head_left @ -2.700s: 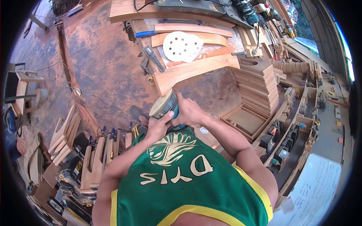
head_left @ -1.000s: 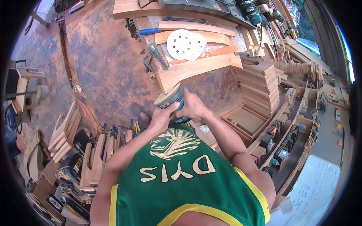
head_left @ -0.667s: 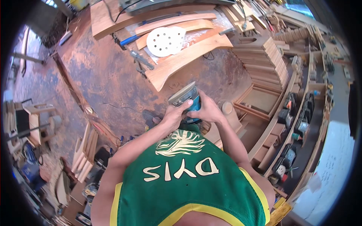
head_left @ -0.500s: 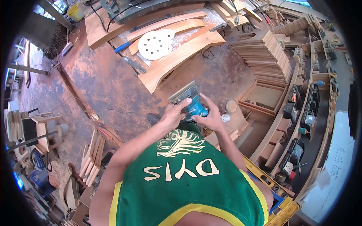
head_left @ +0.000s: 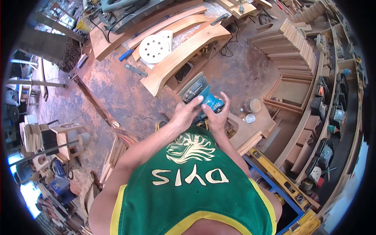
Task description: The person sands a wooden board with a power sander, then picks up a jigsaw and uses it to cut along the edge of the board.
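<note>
A blue power sander (head_left: 209,101) with a grey flat pad is held in front of my chest, pad end pointing up and away. My left hand (head_left: 185,115) grips it near the pad, thumb on its side. Around the rear of its body is my right hand (head_left: 217,116), thumb pressed on the blue casing. Beyond the sander lies a curved wooden board (head_left: 184,53) on a bench. White perforated sanding discs (head_left: 155,49) rest beside that board, near a blue-handled tool (head_left: 126,55) and a clamp (head_left: 136,70).
Stacked wooden pieces (head_left: 288,49) stand at the upper right above a wooden frame (head_left: 288,96). A jar (head_left: 253,105) and a small perforated disc (head_left: 250,118) sit on a board at right. Shelves with tools line the far right. A yellow level (head_left: 280,178) lies lower right.
The view has shifted, moving the surroundings at right and lower left rightward. The sander has turned slightly in my hands, and its pad side shows more. Both hands still hold it.
</note>
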A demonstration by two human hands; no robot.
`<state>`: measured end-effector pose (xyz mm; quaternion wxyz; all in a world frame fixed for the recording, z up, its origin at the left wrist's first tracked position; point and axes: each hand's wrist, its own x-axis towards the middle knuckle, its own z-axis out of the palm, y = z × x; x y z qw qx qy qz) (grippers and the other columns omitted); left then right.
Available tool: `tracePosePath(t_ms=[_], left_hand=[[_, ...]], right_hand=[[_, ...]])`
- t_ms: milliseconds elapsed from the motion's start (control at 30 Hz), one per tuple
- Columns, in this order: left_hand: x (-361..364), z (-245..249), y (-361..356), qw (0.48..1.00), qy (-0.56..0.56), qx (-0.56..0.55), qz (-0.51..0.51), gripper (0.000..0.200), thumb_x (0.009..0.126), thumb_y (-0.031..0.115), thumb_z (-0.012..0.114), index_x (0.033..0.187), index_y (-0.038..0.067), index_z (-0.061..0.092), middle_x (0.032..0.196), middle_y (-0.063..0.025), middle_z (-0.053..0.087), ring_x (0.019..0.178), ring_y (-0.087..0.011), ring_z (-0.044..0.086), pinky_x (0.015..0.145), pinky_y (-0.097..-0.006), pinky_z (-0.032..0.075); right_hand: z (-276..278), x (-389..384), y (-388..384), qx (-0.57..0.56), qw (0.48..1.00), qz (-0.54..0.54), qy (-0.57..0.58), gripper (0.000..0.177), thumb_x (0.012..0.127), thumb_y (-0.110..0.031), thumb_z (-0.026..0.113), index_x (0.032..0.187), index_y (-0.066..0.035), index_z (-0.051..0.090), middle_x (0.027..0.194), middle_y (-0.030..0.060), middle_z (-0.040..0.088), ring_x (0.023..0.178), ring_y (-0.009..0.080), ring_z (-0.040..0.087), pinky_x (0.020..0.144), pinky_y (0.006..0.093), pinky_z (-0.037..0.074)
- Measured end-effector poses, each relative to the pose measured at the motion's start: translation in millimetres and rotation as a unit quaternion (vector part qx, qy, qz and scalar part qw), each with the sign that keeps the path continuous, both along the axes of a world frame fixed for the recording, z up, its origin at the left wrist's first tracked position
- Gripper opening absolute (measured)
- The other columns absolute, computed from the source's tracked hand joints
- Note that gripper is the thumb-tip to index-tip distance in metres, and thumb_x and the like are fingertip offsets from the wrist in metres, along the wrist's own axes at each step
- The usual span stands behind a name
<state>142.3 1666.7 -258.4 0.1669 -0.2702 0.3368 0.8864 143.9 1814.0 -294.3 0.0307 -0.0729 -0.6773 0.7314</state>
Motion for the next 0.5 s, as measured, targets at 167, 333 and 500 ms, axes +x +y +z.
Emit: tracePosePath(t_ms=[167, 333, 500], left_hand=[[40, 16, -83, 0.921, 0.105, -0.295, -0.232, 0.054, 0.099, 0.018, 0.077, 0.141, -0.005, 0.054, 0.125, -0.0159, 0.072, 0.116, -0.0185, 0.068, 0.096, -0.0333, 0.055], [0, 44, -215, 0.781, 0.233, -0.579, 0.025, 0.035, 0.097, 0.023, 0.079, 0.124, 0.002, 0.071, 0.112, -0.0127, 0.077, 0.099, -0.0198, 0.072, 0.091, -0.0363, 0.058], [-103, 23, -254, 0.533, 0.385, -0.753, -0.015, 0.038, 0.096, 0.028, 0.077, 0.123, 0.002, 0.072, 0.110, -0.0156, 0.076, 0.096, -0.0288, 0.074, 0.088, -0.0374, 0.059]], right_hand=[[-25, -3, -6, -0.059, 0.998, 0.012, -0.012, 0.077, 0.074, -0.020, 0.093, 0.137, -0.001, 0.052, 0.115, 0.0097, 0.063, 0.101, 0.0166, 0.063, 0.093, 0.0332, 0.052], [-18, 7, -12, -0.052, 0.993, 0.103, -0.038, 0.076, 0.070, -0.019, 0.093, 0.135, -0.006, 0.055, 0.116, 0.0095, 0.064, 0.102, 0.0183, 0.065, 0.093, 0.0334, 0.053], [-23, 25, -46, -0.007, 0.995, 0.101, -0.023, 0.073, 0.070, -0.022, 0.094, 0.131, -0.008, 0.056, 0.118, 0.0096, 0.063, 0.104, 0.0195, 0.065, 0.093, 0.0358, 0.054]])
